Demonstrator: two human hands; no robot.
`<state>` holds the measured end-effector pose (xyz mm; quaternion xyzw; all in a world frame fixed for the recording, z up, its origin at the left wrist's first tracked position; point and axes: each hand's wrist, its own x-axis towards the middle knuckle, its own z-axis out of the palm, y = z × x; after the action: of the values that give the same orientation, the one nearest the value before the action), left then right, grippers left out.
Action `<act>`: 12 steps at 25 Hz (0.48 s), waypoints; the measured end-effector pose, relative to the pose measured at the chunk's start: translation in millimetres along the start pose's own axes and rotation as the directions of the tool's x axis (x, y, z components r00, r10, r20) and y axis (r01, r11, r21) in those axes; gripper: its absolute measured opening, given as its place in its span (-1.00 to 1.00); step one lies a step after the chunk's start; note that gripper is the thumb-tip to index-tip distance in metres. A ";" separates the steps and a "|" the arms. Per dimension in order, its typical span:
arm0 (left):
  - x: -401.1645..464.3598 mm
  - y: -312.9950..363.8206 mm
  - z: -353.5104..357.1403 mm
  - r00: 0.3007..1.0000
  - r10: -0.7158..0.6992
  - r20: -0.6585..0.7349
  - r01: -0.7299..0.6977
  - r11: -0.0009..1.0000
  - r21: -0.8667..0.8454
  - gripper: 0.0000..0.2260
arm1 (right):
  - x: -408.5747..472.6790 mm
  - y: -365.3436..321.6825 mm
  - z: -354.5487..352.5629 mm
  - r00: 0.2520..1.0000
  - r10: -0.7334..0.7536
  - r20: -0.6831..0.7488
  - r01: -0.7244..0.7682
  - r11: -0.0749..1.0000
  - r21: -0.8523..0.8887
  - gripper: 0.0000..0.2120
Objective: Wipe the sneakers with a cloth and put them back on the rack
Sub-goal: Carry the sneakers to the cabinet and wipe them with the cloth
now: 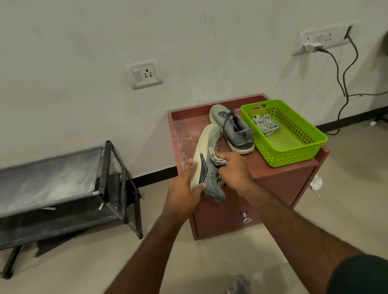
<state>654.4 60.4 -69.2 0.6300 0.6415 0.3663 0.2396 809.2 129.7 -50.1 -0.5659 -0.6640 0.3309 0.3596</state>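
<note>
A grey sneaker with a cream sole (206, 155) is tipped on its side above the front left of a reddish cabinet (281, 182). My left hand (182, 193) grips it at the heel and sole. My right hand (234, 169) presses a bunched grey-white cloth (215, 157) against the sneaker's side. The second grey sneaker (232, 127) stands upright on the cabinet top, further back. A black shoe rack (54, 185) with dusty shelves stands on the floor to the left, with no shoes on it.
A green plastic basket (302, 153) with a striped cloth (265, 123) in it sits on the cabinet's right side. Cables (340, 74) hang from a wall socket at the right. Crumpled paper (315, 182) lies on the floor beside the cabinet.
</note>
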 end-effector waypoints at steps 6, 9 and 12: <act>-24.9 -6.6 -13.6 1.000 0.020 0.008 -0.021 0.991 0.133 -0.42 | -22.0 -4.5 -6.2 0.995 0.013 0.096 -0.012 1.000 -0.007 -0.50; -21.8 -4.6 -12.8 0.985 0.143 0.099 -0.161 0.963 0.215 -0.37 | -15.6 -0.5 -18.7 0.986 -0.162 -0.031 0.155 0.974 -0.166 -0.49; -20.3 -9.8 -12.0 0.978 0.198 0.065 -0.206 0.961 0.185 -0.42 | -23.7 3.6 -6.1 0.855 -0.479 0.200 0.503 0.858 -0.098 -0.43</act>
<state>640.8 39.1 -72.5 0.7204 0.6004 0.3113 0.1540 818.6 107.0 -52.5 -0.3721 -0.8370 0.2249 0.3322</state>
